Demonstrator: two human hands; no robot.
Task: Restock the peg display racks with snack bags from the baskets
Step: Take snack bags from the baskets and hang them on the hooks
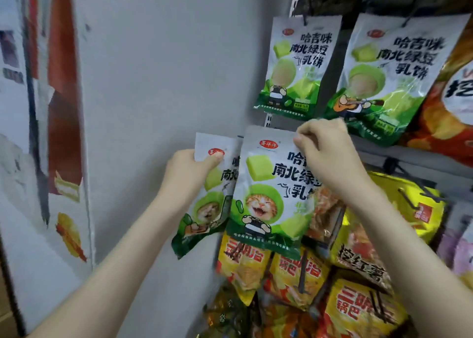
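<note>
While pinched, white-green snack bag (266,189) shows a laughing cat.

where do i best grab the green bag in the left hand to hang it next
Pinch the flat white top strip of the left-hand bag from above. The left hand covers its left edge, the front bag held by the right hand overlaps its right side, and its lower end is crumpled.

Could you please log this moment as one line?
left hand: grips rear green bag | right hand: pinches front green bag top | above: two matching bags hanging
</note>
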